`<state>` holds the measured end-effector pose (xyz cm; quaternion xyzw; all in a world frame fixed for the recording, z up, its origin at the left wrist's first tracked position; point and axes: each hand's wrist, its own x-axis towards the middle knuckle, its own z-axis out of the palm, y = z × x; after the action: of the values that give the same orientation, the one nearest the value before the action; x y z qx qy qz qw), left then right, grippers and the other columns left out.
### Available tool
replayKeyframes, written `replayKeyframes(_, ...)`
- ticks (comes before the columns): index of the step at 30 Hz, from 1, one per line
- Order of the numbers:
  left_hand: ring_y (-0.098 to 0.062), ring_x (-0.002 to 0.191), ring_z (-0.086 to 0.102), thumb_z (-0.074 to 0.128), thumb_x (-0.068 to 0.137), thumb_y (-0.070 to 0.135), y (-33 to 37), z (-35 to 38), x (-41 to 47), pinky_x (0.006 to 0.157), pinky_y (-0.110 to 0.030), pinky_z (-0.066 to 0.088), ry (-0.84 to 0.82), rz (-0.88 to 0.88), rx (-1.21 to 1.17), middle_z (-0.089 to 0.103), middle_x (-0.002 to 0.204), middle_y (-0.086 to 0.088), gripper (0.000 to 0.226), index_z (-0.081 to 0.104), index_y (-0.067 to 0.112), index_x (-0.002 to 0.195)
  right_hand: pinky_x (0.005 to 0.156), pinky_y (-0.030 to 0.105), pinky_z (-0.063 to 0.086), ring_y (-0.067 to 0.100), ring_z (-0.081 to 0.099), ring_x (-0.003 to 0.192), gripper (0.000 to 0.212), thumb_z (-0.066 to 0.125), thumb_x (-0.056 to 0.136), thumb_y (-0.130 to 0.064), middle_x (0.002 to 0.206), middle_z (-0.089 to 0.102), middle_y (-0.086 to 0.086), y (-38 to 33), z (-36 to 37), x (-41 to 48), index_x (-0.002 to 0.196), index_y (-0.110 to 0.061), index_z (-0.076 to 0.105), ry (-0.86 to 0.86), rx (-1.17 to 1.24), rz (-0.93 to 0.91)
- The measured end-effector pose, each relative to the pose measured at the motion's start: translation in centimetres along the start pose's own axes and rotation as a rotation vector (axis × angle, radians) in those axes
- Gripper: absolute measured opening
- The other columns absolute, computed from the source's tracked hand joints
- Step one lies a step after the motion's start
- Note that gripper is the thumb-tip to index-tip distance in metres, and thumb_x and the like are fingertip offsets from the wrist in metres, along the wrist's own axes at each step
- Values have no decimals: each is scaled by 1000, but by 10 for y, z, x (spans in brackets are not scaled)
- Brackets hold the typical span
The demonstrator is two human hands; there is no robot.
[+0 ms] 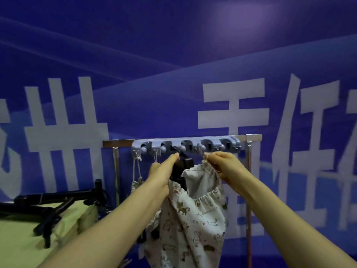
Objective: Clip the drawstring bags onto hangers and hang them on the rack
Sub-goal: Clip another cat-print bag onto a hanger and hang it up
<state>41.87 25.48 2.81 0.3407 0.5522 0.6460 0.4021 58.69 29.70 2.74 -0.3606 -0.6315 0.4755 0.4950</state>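
Observation:
A white drawstring bag [195, 213] printed with small animals hangs from a black hanger [181, 167] just below the rack [185, 145]. My left hand [164, 173] grips the hanger under its hook, which reaches up to the grey hook strip. My right hand [226, 165] pinches the bag's white drawstring [207, 158] at the gathered top, close under the strip. Another bag [136, 185] hangs by its strings from a hook at the strip's left end, mostly hidden behind my left arm.
The rack is a metal bar on two thin posts [249, 190] in front of a blue banner with white characters. At the lower left a table with a pale green cloth [17, 242] holds several black hangers [50, 202].

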Motion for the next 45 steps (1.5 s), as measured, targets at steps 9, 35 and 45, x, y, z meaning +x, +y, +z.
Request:
replayKeyframes(9,-22,91,50,65,83,40,-18,28,17,76,-32,37,-28,-34,-59,53,109,-10,62,44,1,126,52,25,31,15,35,51,21,50,90,-15,57,38,4,4,-4,32,70,-13,54,67,-5,84)
replayKeyframes(35,-31,112,54,69,74,52,-36,84,86,99,-46,45,86,0,34,53,125,-13,82,37,6,133,33,13,36,7,46,36,14,53,94,-10,63,53,11,22,6,146,87,-8,65,103,-288,-115)
replayKeyframes(45,-24,96,55,64,79,52,-36,82,105,75,-33,42,118,35,-19,56,113,-9,61,45,6,115,49,24,50,13,51,55,17,48,96,-9,65,55,5,33,5,168,91,-9,64,196,-197,-74)
